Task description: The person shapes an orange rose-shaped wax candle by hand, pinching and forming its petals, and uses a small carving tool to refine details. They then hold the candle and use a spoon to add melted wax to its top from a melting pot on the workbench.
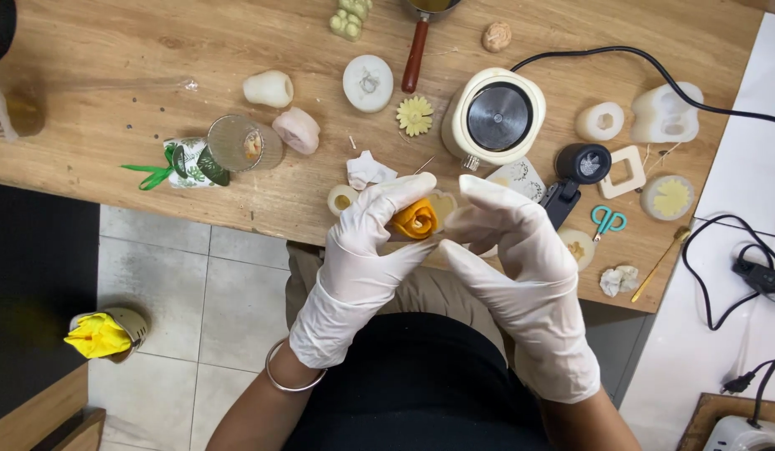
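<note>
Head view: left hand (pixel 362 250) fingertips pinched on an orange rose-shaped wax piece (pixel 416 219), thumb under, index curled over the top. Right hand (pixel 521 267) fingers bent in close beside it, tips near or touching a pale mould piece (pixel 444 205) just behind the rose; can't tell whether they grip anything. Both hands in white gloves, held over the near table edge (pixel 262 219).

Step, as a judgement: the rose looks freshly out of the mould and is being held for inspection or trimming. Next move calls for a light grip, since the petals look thin and soft wax dents easily, and a free bit of wood to set it on.

Outward: crumpled tissue (pixel 366 169) and small round mould (pixel 341 199) just left of the hands. Cream melting pot (pixel 492 117) with black cord behind. Yellow daisy piece (pixel 415 115), white round mould (pixel 368 83), glass cup (pixel 241 144), teal scissors (pixel 607 220) well apart.
</note>
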